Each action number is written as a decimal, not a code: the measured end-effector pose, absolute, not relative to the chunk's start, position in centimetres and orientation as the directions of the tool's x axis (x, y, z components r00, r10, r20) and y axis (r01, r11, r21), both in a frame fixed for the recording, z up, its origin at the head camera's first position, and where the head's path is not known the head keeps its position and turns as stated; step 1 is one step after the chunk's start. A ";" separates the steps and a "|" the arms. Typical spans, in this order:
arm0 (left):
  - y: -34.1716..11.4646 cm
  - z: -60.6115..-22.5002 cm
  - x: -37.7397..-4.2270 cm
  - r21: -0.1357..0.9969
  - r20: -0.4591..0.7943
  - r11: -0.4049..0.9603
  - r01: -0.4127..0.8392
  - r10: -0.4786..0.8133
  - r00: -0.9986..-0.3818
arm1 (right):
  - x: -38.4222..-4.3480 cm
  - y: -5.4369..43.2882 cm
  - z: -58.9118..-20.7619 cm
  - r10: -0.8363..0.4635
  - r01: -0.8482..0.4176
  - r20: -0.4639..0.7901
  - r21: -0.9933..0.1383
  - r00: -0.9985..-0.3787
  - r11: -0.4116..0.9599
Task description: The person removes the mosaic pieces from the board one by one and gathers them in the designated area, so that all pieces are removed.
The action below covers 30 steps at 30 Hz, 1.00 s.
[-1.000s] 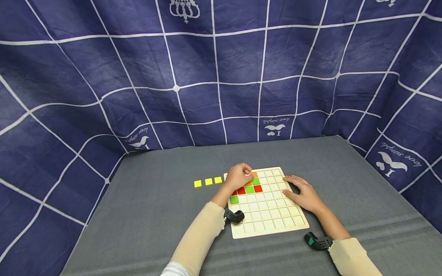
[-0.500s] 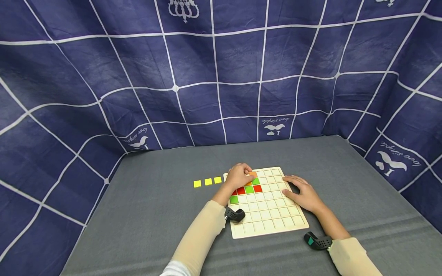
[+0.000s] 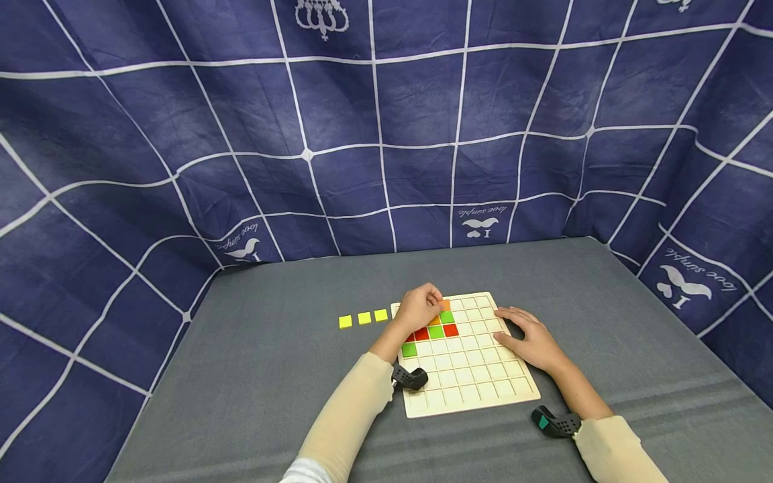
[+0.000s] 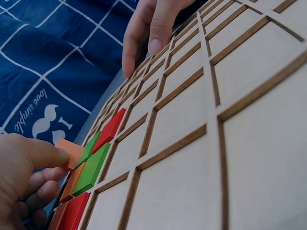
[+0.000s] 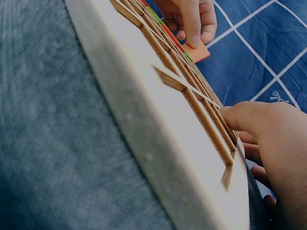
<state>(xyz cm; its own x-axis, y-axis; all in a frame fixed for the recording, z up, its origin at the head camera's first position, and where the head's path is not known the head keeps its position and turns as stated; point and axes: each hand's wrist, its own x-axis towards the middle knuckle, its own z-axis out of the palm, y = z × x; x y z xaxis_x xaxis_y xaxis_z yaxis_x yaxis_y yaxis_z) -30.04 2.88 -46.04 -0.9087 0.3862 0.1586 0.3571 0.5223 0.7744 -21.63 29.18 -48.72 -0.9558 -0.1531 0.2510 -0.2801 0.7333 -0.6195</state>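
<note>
Head view shows a person's left hand [image 3: 418, 307] over the far left part of a pale wooden grid board [image 3: 483, 376], which lies on a grey desk [image 3: 272, 376]. Left wrist view has its thumb and fingers pinching an orange tile [image 4: 71, 152], tilted at the far edge of the board, just beyond a green tile [image 4: 88, 147]. On the near side of these, a row holds red and green tiles, ending at its right in a red tile [image 3: 450, 330]; another green piece [image 3: 409, 349] sits in the next row, at the left edge. Right hand [image 3: 531, 341] has its fingers loosely spread, thumb and fingertips resting at the board's right edge. Three yellow tiles [image 3: 364, 318] lie on the desk left of the board, slightly apart from one another. Behind hangs a navy curtain [image 3: 417, 174] with white grid lines.
</note>
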 end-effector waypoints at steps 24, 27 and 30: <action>0.7 -45.5 -29.1 0.809 0.182 0.463 0.361 0.388 -0.904 | -21.5 29.2 -48.5 -0.163 -0.277 0.235 -0.621 -0.958 0.734; 0.2 -45.4 -28.9 0.802 0.190 0.467 0.372 0.392 -0.900 | -21.5 29.2 -48.5 -0.163 -0.276 0.235 -0.619 -0.958 0.735; -0.2 -45.4 -28.8 0.803 0.187 0.466 0.371 0.394 -0.900 | -21.5 29.3 -48.5 -0.160 -0.273 0.233 -0.619 -0.959 0.736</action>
